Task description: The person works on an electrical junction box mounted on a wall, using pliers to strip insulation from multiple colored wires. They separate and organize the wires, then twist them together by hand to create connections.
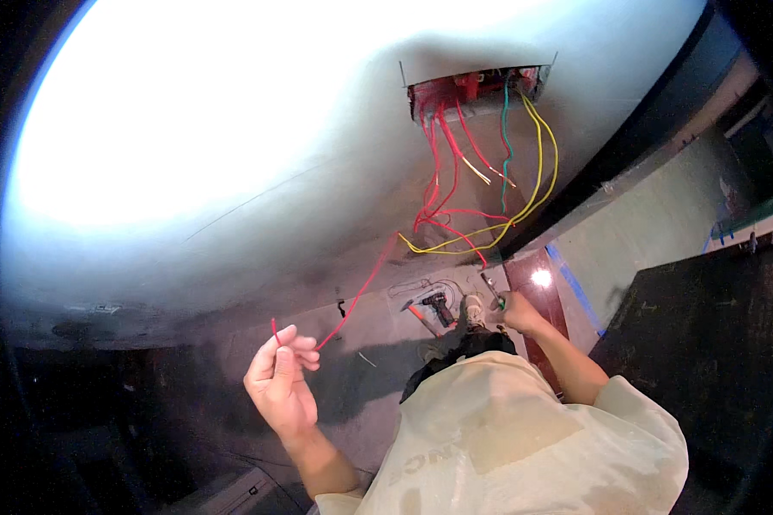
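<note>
My left hand pinches the end part of a long red wire, and its tip sticks up past my fingers. The wire runs up to a loose red bundle below a rectangular wall box. Down on the right, my right hand is closed around a pliers-like hand tool, its metal jaws pointing up. The tool's exact kind is hard to make out. Out of the box hang several red wires, two with bare pale ends, a green wire and looping yellow wires.
On the floor below lie a black power drill and a hammer with an orange-red handle, close to my shoe. A dark panel stands at the right. Bright light washes out the wall at upper left.
</note>
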### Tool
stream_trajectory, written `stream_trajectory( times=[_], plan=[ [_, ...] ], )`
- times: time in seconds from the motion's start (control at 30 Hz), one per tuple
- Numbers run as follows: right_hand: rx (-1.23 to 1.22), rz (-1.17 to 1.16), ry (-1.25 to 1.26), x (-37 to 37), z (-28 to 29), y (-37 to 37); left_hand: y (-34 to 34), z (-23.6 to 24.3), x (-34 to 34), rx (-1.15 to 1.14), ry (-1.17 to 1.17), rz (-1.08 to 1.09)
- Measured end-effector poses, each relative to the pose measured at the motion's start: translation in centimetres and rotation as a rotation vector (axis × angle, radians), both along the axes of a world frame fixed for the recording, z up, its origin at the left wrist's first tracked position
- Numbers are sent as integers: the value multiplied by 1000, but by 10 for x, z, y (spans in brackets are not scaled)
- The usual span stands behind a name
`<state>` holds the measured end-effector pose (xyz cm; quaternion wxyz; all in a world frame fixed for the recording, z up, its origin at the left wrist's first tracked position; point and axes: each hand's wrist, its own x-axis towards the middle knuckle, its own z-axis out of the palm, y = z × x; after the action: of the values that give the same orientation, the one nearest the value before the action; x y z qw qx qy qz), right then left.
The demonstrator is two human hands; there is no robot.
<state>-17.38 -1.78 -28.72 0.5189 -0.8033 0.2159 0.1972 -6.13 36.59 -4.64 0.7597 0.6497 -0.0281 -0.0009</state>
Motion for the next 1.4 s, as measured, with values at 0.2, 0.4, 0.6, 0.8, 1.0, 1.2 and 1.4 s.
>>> stream_trajectory(
  times=[0.2,0.4,0.6,0.8,1.0,1.2,1.4],
  plan=[
    [93,28,-386,-4,141,60,-50,-9,-11,162,-38,-195],
    [-273,159,-584,43,193,84,-115,-6,-21,395,-208,-246],
    [-390,159,-840,46,197,81,-125,-8,-17,376,-234,-283],
    [-483,188,-861,47,194,77,-126,-9,-19,388,-214,-279],
    [-432,256,-713,44,190,75,-130,-10,-20,533,-348,-242],
    [-220,356,-669,34,169,57,-135,-25,-14,853,-725,-260],
    [322,115,-247,26,125,61,-140,-102,-9,872,-883,-71]
  ],
)
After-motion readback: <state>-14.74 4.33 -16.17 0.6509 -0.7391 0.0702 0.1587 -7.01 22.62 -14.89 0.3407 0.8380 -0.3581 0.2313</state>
